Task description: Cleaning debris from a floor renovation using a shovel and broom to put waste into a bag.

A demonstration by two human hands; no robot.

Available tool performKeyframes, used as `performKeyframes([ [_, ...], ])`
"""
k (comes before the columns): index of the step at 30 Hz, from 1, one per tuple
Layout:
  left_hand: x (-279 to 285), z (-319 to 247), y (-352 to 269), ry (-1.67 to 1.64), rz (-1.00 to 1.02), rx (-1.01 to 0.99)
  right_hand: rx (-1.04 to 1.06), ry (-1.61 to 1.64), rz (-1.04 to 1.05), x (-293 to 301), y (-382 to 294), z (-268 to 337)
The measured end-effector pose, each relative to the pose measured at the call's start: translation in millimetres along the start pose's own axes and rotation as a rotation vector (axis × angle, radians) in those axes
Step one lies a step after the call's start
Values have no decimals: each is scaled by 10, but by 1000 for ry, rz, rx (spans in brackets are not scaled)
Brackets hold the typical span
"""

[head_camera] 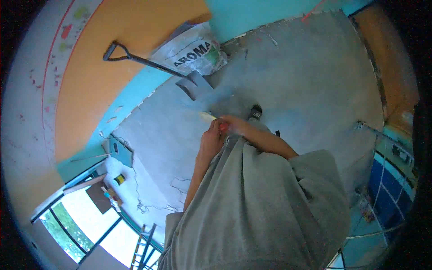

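My left hand [212,135] and my right hand [235,124] meet in front of my waist. Between them shows a small red object [223,127], and the fingers of my left hand are curled around it. A pale yellowish piece [207,116] sticks out past the fingers; whether it belongs to the red object I cannot tell. Blur over my right hand hides its grip. Below the hands hangs my grey-green shirt [256,202], and one dark shoe [256,112] stands on the concrete floor [303,84].
A shovel [153,64] leans by a white sack [199,50] bearing writing, against the orange and turquoise wall [135,27]. Left are a teal box [120,152], loose cables [143,206], a yellow-and-black container [118,180] and a ladder [143,246]. A metal pole [384,136] stands right.
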State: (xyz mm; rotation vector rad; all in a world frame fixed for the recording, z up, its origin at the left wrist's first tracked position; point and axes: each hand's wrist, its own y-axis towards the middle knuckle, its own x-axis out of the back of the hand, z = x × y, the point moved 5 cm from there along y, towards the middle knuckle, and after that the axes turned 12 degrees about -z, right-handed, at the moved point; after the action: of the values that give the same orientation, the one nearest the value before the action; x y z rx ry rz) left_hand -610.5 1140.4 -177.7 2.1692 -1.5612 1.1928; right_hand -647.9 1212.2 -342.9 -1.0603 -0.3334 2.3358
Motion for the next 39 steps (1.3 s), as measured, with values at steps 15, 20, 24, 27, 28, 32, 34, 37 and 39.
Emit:
performKeyframes([
  [15, -21, 121, -6, 82, -11, 33, -60, 1023, -86, 2799, -233, 461],
  [20, -74, 380, -4, 68, -9, 148, 4, 700, -508, 2952, -202, 1037],
  [24, -70, 466, 148, -17, -21, 159, -167, 244, -558, 2634, -231, 1603],
  [27, -43, 527, 366, -61, -20, 167, -157, 312, -660, 2787, -126, 1545],
  [28, -18, 591, 420, -80, -42, 192, -164, 305, -658, 2683, -90, 1653],
  [32, 56, 841, 704, -71, -55, 243, -161, 86, -510, 1902, -117, 2268],
  [34, 61, 978, 921, -87, -67, 241, -144, 111, -552, 1675, 72, 2433],
  [37, 181, 1010, 1398, -9, -24, 145, -231, -136, -597, 1711, 518, 2438],
  [39, 331, 927, 1784, -6, -51, 111, -50, 89, -298, 1727, 1000, 2286],
])
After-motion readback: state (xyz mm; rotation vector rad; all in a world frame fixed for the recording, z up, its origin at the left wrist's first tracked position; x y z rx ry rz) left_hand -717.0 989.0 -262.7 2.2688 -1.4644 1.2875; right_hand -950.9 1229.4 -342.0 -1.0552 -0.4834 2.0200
